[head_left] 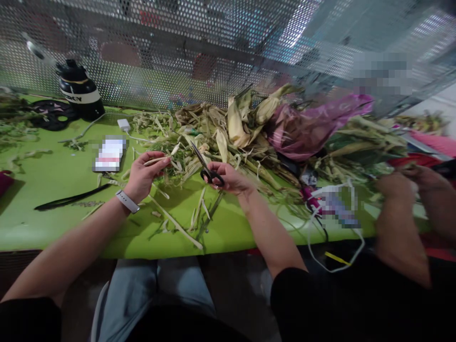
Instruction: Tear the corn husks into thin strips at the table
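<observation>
My left hand [147, 172] pinches a thin pale strip of corn husk [154, 161] above the green tabletop, with a white watch band on that wrist. To its right, my right hand [228, 176] grips a pair of scissors [211, 177] by the dark handles. The blades point up and away to the left and look closed or nearly so. Behind both hands lies a heap of dried corn husks [233, 126] with green scraps in front of it. Loose husk strips [177, 224] are scattered on the table below my hands.
A phone [109, 153] and a black strap [73, 197] lie left. Behind them stands a black bottle [80, 92]. A pink plastic bag [302, 128] rests on the heap. Another person's hands [406, 183] work at the right, near a white cable [356, 247] hanging over the edge.
</observation>
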A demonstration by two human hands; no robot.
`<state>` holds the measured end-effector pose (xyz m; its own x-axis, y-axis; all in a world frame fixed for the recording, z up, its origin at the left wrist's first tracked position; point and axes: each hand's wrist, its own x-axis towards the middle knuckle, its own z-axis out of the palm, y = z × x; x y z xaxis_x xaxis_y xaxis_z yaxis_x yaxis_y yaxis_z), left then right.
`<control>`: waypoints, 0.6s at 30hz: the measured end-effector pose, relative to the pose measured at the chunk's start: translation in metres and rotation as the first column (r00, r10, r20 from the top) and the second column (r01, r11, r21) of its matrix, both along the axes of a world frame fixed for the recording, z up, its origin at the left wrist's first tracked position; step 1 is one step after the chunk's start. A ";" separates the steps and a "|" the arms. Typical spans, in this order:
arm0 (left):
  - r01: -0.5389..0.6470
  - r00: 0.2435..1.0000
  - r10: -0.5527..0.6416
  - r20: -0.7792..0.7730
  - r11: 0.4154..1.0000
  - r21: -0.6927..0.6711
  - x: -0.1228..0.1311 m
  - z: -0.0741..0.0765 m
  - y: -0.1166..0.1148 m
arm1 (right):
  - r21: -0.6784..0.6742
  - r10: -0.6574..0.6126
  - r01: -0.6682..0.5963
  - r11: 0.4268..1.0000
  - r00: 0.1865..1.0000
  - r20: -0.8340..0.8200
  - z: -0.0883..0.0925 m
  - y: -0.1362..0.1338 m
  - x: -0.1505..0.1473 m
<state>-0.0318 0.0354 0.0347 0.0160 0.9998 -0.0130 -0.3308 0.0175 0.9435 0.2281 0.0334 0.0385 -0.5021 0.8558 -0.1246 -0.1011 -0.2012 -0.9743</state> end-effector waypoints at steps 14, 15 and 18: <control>-0.005 0.999 0.006 -0.035 0.999 0.041 -0.001 -0.004 0.000 | 0.024 0.018 -0.022 0.999 0.985 0.170 -0.006 0.000 -0.002; -0.019 0.998 0.022 -0.052 0.999 0.050 0.000 -0.003 -0.001 | 0.040 -0.017 0.010 0.999 0.984 0.177 -0.007 0.001 -0.003; -0.077 0.992 0.085 -0.088 0.993 0.094 0.001 -0.002 -0.001 | 0.095 -0.070 0.047 0.994 0.964 0.255 -0.010 0.002 -0.006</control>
